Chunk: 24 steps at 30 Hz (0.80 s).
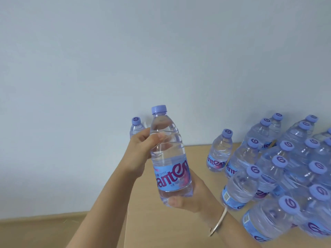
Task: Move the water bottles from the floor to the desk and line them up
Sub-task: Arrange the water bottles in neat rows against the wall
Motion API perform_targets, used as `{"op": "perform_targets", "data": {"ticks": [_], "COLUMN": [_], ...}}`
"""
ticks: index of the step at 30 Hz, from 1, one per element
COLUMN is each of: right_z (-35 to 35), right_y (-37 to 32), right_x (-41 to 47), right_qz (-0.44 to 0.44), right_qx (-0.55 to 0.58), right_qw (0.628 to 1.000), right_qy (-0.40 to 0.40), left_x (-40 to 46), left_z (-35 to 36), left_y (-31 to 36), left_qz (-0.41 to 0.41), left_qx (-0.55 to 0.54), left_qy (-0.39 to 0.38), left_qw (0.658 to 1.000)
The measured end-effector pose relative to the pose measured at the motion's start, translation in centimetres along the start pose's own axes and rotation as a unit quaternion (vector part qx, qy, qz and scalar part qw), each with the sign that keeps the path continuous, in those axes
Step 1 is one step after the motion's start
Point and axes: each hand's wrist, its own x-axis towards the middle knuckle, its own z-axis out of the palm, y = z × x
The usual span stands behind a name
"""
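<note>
Desk (pixel 179 230) — pale wood surface set against a plain wall (pixel 107 51).
Bottle group (pixel 286 176) — many capped water bottles stood close together on the desk's right side, rows loosely kept.
Held bottle (pixel 168 158) — carried upright above the desk, left of the group, tilted slightly.
Second bottle (pixel 136 127) — partly hidden behind the left hand; whether it is held cannot be told.
Right hand (pixel 189 196) — wrapped under and around the held bottle's base.
Left hand (pixel 143 145) — fingers curled on the bottle's shoulder.
Handling note: the bottle is best lowered level, base first, beside the nearest row and not released until flat.
</note>
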Motion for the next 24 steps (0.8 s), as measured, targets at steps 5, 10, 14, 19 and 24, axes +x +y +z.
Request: {"op": "perform_targets", "data": {"ticks": [5, 10, 14, 19, 24], "right_z": [0.7, 1.5, 3.0, 5.3, 5.8], "right_y": [-0.1, 0.9, 5.1, 7.3, 8.6], "right_x": [1.4, 3.1, 5.1, 6.7, 7.7], "right_qz": [-0.004, 0.036, 0.124, 0.178, 0.175], "right_qx": [0.016, 0.006, -0.141, -0.305, -0.31], "right_qw": [1.0, 0.995, 0.981, 0.935, 0.932], "right_qy": [-0.018, -0.096, -0.043, 0.045, 0.065], "left_x": [0.1, 0.1, -1.0, -1.3, -0.8], "left_z": [-2.2, -6.3, -9.2, -10.4, -11.1], "left_y": [0.6, 0.7, -0.9, -2.6, -2.7], "left_qz": [-0.01, -0.048, -0.064, -0.095, -0.102], "left_qx": [0.031, 0.059, 0.027, 0.029, 0.057], "left_qy": [-0.041, -0.05, 0.02, 0.161, 0.155], "left_qw": [0.999, 0.996, 0.997, 0.982, 0.981]}}
